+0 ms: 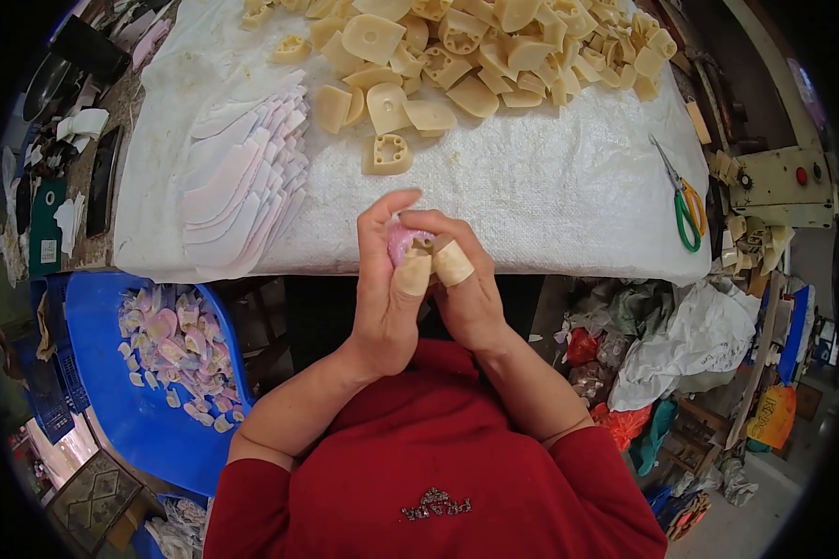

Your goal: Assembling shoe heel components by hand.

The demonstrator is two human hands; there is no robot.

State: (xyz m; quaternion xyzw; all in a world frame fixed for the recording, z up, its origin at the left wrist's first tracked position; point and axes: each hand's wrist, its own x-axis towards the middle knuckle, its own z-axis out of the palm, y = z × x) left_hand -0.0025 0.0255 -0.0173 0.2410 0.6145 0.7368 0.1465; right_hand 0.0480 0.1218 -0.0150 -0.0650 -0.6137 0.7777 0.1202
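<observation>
Both hands meet in front of my chest, just off the table's near edge. My left hand [379, 303] is closed around a small pink-covered heel piece [404, 241], its thumb pressed to it. From the other side my right hand [473, 296] grips the same piece, fingers curled over its top. Tan wrappings cover both thumbs. Much of the piece is hidden by the fingers. Beyond the hands, a single beige plastic shoe heel [388, 167] stands apart from a large heap of beige heels [494, 56]. Left of it lies a fanned stack of pale pink and white cut sheets [247, 182].
A white woven cloth [531, 177] covers the table. Scissors [682, 200] with green and orange handles lie at its right edge. At lower left, a blue bin [140, 438] holds many pink-covered pieces. Plastic bags [685, 335] crowd the right side, below a control box [783, 182].
</observation>
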